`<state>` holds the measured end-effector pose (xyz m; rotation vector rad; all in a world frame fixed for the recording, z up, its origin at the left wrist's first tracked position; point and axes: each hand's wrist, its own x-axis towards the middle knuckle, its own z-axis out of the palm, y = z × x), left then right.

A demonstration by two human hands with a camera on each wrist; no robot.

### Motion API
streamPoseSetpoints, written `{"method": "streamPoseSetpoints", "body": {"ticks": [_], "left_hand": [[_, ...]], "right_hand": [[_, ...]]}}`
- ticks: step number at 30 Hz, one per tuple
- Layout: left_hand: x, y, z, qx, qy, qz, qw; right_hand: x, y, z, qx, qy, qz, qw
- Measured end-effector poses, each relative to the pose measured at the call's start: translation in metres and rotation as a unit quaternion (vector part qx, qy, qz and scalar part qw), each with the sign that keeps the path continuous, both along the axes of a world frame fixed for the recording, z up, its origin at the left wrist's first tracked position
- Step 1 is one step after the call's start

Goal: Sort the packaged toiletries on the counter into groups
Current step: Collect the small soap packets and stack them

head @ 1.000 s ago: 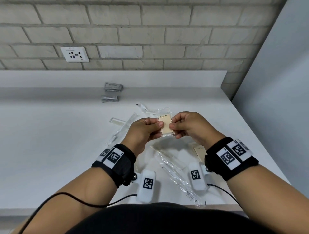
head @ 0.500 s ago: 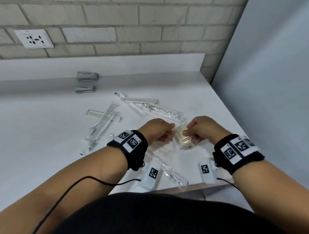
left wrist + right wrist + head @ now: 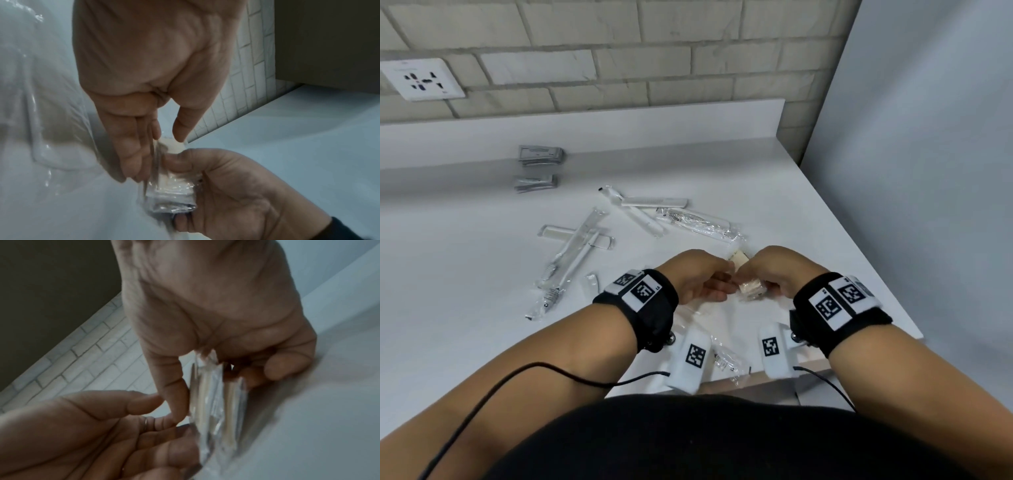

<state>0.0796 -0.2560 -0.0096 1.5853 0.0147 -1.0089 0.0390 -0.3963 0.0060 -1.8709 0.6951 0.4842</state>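
Note:
A small stack of beige toiletry packets (image 3: 750, 287) in clear wrap is low over the white counter (image 3: 482, 308), near its front right corner. My right hand (image 3: 763, 279) grips the stack, thumb on one face and curled fingers on the other, as the right wrist view shows (image 3: 232, 386). My left hand (image 3: 717, 286) is beside it. In the left wrist view its fingers (image 3: 141, 159) lie fairly straight against the stack's (image 3: 172, 186) side, with the thumb tip at its top edge.
Wrapped toothbrushes (image 3: 571, 253), a boxed comb (image 3: 654, 202) and more clear packs (image 3: 698, 222) lie scattered mid-counter. Two piles of grey sachets (image 3: 541, 156) sit by the back ledge. Another clear pack (image 3: 726, 359) lies under my wrists. The counter's right edge (image 3: 859, 260) meets a grey panel.
Both hands have come down from chest height to the counter with the packet. The single packet now sits with others in a stack. My head has turned right and down.

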Motion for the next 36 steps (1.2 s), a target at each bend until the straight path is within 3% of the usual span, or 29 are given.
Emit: {"method": "streamPoseSetpoints", "body": {"ticks": [2, 5, 7, 9, 10, 12, 19, 28, 33, 36], "left_hand": [[-0.001, 0.002, 0.001, -0.005, -0.053, 0.026, 0.998], [0.004, 0.003, 0.002, 0.071, -0.24, 0.01, 0.968], [0.006, -0.001, 0.001, 0.159, -0.338, -0.089, 0.923], [0.006, -0.006, -0.004, 0.26, -0.403, -0.179, 0.859], [0.006, -0.009, -0.007, 0.293, -0.422, -0.197, 0.835], [0.005, -0.012, -0.01, 0.321, -0.438, -0.198, 0.816], [0.007, -0.017, -0.018, 0.291, -0.421, -0.159, 0.844], [0.002, -0.023, -0.021, 0.241, -0.422, -0.138, 0.863], [0.001, -0.022, -0.021, 0.251, -0.416, -0.117, 0.866], [-0.002, -0.022, -0.021, 0.264, -0.424, -0.115, 0.858]], "right_hand": [[0.002, -0.005, 0.002, -0.093, -0.024, 0.079, 0.992], [0.009, -0.012, 0.01, -0.286, -0.109, 0.192, 0.932], [0.011, -0.013, 0.008, -0.346, -0.141, 0.243, 0.895], [0.008, -0.012, -0.001, -0.382, -0.129, 0.285, 0.869], [0.005, -0.013, -0.005, -0.389, -0.119, 0.289, 0.867], [0.001, -0.018, -0.009, -0.391, -0.113, 0.273, 0.871], [-0.01, -0.038, -0.013, -0.363, -0.073, 0.248, 0.895], [-0.007, -0.026, -0.014, -0.347, -0.118, 0.321, 0.873], [-0.008, -0.028, -0.016, -0.268, -0.182, 0.27, 0.907], [-0.01, -0.03, -0.02, -0.293, -0.181, 0.229, 0.91]]}}
